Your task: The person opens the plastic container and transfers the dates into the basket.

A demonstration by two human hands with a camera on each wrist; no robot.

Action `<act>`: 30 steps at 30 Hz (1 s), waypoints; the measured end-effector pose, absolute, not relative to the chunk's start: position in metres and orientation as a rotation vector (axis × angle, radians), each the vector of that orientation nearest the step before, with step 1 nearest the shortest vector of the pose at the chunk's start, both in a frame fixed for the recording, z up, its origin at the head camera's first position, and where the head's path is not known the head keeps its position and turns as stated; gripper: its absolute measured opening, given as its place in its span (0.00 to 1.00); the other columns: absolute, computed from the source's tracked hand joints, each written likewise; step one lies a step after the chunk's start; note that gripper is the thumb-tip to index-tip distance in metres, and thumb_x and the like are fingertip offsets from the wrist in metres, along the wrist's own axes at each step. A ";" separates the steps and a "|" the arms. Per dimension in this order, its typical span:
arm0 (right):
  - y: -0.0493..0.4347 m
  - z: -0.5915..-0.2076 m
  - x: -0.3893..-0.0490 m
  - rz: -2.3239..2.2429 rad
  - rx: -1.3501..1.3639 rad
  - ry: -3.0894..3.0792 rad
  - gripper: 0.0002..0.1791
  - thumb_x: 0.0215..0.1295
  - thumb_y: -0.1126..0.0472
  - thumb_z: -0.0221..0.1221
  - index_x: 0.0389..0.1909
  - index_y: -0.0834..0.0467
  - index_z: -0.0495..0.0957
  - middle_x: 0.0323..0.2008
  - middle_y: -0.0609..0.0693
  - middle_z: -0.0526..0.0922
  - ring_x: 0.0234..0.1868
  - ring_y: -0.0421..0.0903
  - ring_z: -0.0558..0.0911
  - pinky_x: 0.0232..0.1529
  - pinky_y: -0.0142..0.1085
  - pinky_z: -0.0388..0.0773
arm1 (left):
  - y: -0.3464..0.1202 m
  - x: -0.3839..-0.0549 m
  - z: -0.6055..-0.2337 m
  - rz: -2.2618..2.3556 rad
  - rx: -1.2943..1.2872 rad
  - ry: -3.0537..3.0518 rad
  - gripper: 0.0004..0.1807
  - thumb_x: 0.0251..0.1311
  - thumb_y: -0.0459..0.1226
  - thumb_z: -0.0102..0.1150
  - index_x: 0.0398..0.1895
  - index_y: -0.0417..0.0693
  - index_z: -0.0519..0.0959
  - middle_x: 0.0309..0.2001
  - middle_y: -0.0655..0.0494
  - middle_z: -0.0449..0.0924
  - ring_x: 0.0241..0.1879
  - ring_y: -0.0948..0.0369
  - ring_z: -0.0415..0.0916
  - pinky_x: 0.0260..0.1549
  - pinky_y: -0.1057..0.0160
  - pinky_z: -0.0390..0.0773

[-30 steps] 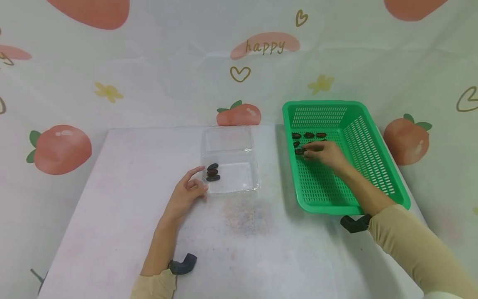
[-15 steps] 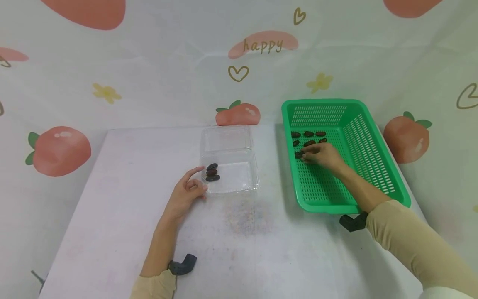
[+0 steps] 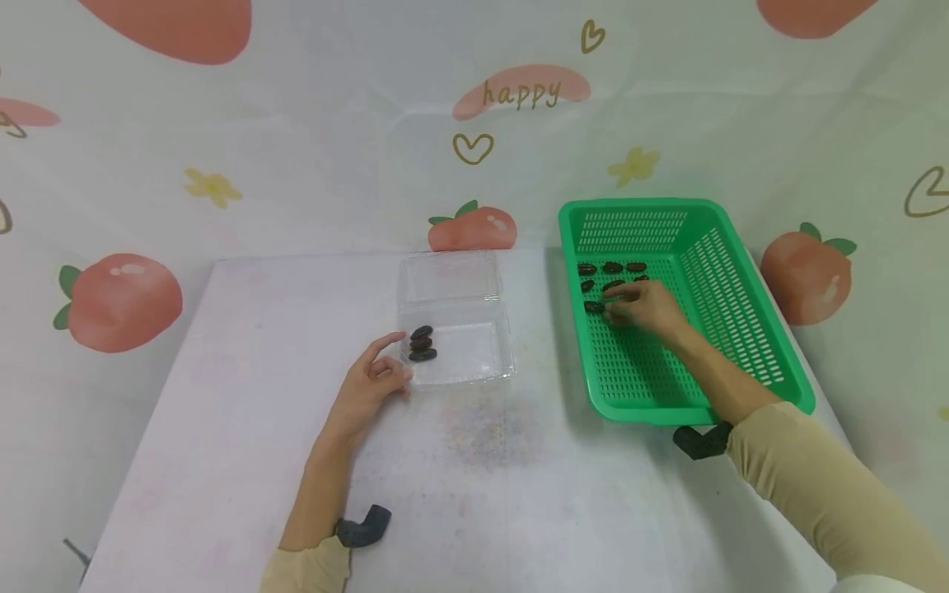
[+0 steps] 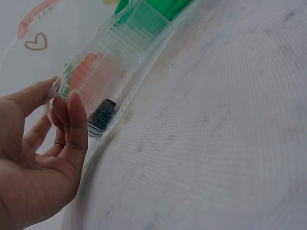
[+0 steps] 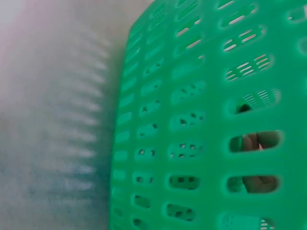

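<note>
A clear plastic clamshell box (image 3: 467,350) lies with its lid spread back, and three dark dates (image 3: 422,343) are lined up along its left end. My left hand (image 3: 365,387) holds that end, index finger at one corner and thumb near the other; the left wrist view shows its fingers (image 4: 76,117) curled at the rim. Inside the green basket (image 3: 593,387), my right hand (image 3: 648,311) has thumb and index finger at the right end of a date (image 3: 594,306). The basket wall hides most of this hand in the right wrist view.
Several more dates (image 3: 612,268) lie in rows on the basket floor toward its far left. The basket's raised slotted walls surround the right hand. A printed cloth (image 3: 334,165) hangs behind the white table (image 3: 245,395).
The date at my right fingertips has shifted slightly toward me in the basket and blurred midway. My right hand has moved only a little; the left hand and box stay in place.
</note>
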State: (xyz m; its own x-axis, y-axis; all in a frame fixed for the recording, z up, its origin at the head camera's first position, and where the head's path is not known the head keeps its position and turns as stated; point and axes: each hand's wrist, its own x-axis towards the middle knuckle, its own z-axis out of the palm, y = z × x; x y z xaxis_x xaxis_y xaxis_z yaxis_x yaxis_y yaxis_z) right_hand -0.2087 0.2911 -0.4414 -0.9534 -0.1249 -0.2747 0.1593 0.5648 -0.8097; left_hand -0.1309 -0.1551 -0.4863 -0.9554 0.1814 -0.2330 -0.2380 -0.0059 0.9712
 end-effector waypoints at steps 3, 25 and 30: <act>0.291 -0.436 -0.208 -1.403 0.016 2.495 0.21 0.73 0.62 0.57 0.62 0.68 0.74 0.51 0.66 0.82 0.42 0.45 0.86 0.48 0.39 0.82 | -0.155 -0.131 -0.486 2.043 -0.060 1.984 0.36 0.62 0.30 0.65 0.72 0.53 0.65 0.30 0.57 0.74 0.28 0.59 0.77 0.38 0.63 0.82; 0.255 -0.399 -0.185 -1.824 -0.083 2.269 0.24 0.71 0.55 0.60 0.59 0.68 0.76 0.53 0.55 0.82 0.50 0.47 0.84 0.52 0.34 0.80 | -0.155 -0.130 -0.488 2.033 -0.064 1.994 0.35 0.61 0.32 0.67 0.71 0.57 0.66 0.31 0.56 0.73 0.29 0.57 0.78 0.38 0.61 0.82; 0.240 -0.393 -0.180 -1.892 -0.089 2.225 0.23 0.69 0.53 0.62 0.58 0.65 0.78 0.54 0.55 0.80 0.49 0.45 0.83 0.53 0.35 0.80 | -0.155 -0.130 -0.488 2.044 -0.047 1.994 0.35 0.62 0.32 0.66 0.71 0.55 0.66 0.30 0.56 0.72 0.28 0.58 0.78 0.38 0.63 0.82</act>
